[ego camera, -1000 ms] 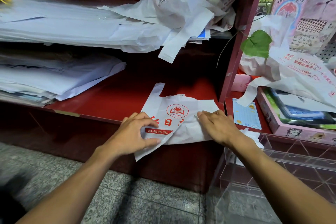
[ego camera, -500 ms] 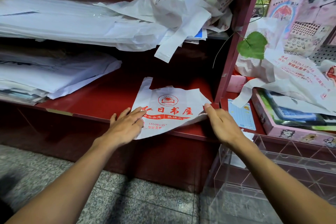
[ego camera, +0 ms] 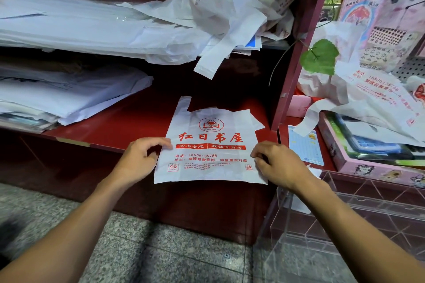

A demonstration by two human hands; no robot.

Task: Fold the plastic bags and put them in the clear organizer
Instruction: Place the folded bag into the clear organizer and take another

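We pinch the flat white red-printed plastic bag [ego camera: 210, 145] between left hand [ego camera: 138, 158] and right hand [ego camera: 276, 163] fingers, stretching it smooth for folding.

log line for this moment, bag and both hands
bag: flat on red shelf, print up | left hand: pinches left edge | right hand: pinches right edge | organizer: lower right

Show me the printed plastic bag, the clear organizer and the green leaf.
printed plastic bag [ego camera: 210, 145], head view, on its red lettering.
clear organizer [ego camera: 345, 220], head view, on its near wall.
green leaf [ego camera: 319, 57], head view, on the blade's middle.
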